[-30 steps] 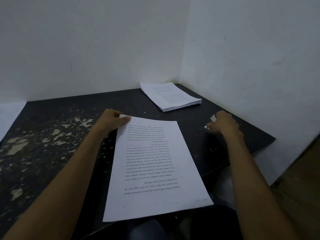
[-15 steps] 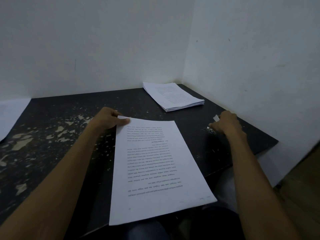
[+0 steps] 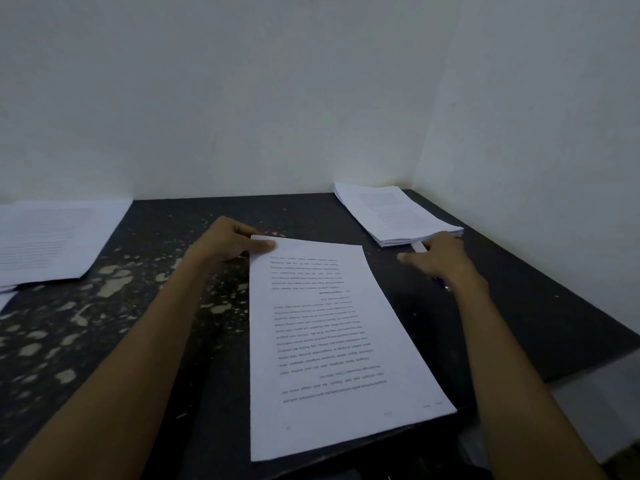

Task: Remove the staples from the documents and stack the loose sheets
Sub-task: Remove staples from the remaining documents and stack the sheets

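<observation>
Your left hand (image 3: 228,249) pinches the far left corner of the white paper document with black printed lines (image 3: 332,341). Your thumb lies on top of that corner and your other fingers curl in beside it. The document lies on the black counter with pale worn spots (image 3: 138,306), between your two hands. It runs from your left hand back toward your body, and the words on it are upside down to you. Your right hand (image 3: 441,259) is just off the far right corner of the document and does not touch it. One finger sticks out toward the paper. This hand is blurry, so you cannot tell if it holds anything. A small white thing (image 3: 419,247) shows at the far side of your right hand, right up against it. A small purple thing (image 3: 438,280) peeks out from under your right wrist, and it is too small to tell what it is. Just past your right hand sits a thick stack of white sheets (image 3: 391,213), in the corner where the white walls (image 3: 311,98) meet. Its near edge is very close to your right hand. Far out to the left of your left hand, more white printed papers (image 3: 52,237) lie on the counter, well apart from the document.
</observation>
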